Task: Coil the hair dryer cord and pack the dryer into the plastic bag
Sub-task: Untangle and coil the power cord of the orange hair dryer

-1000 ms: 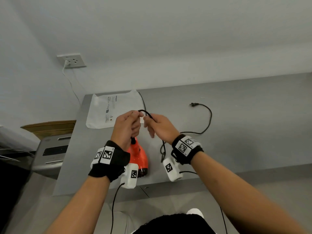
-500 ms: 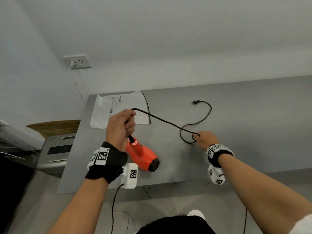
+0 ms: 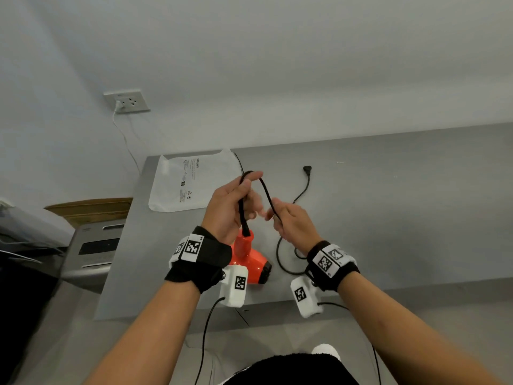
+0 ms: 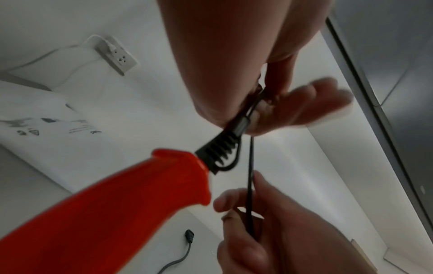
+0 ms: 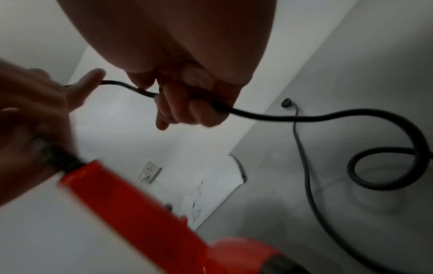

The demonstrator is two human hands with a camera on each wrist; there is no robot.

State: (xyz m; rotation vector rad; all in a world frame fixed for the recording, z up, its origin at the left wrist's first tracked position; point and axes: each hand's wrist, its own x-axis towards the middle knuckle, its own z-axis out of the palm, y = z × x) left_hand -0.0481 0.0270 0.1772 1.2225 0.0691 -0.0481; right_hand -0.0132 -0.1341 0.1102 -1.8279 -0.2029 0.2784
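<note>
An orange hair dryer (image 3: 248, 259) hangs handle-up just over the grey table (image 3: 402, 204), below my left hand (image 3: 230, 207). That hand grips the black cord (image 3: 266, 190) near its ribbed strain relief (image 4: 220, 150), with a loop arching over the fingers. My right hand (image 3: 288, 220) holds the same cord a short way along it (image 5: 234, 111). The rest of the cord trails over the table to the plug (image 3: 307, 169). A white plastic bag (image 3: 191, 182) with printed text lies flat at the table's back left corner.
A wall socket (image 3: 127, 101) with a white cable plugged in is on the wall above the bag. A cardboard box (image 3: 88, 208) and a grey appliance (image 3: 91, 251) sit left of the table. A thin dark strip (image 3: 238, 162) lies beside the bag.
My right hand has come back from the far right to just beside my left hand, bringing cord with it. The dryer has swung upright under my left hand.
</note>
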